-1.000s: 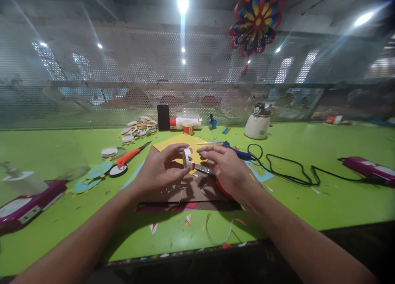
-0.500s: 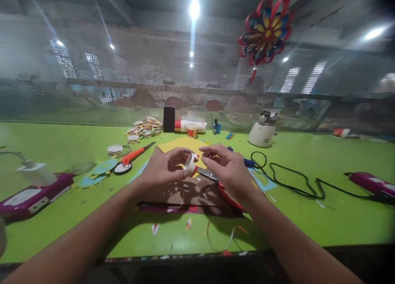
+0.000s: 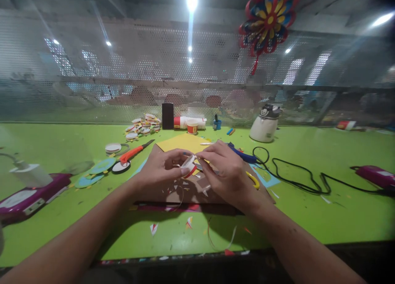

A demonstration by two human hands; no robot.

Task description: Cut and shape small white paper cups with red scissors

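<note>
One ring is sitting mid-frame, and from afar I am watching the left hand pinching it. The right hand is holding bent fingers at its upper edge; I cannot tell whether they are gripping. Orange scissors are lying left of centre on the counter.

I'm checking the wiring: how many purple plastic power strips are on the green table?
2: one purple power strip at the far left, bearing a white charger; a second purple power strip at the far right. Others may be out of view.
</note>
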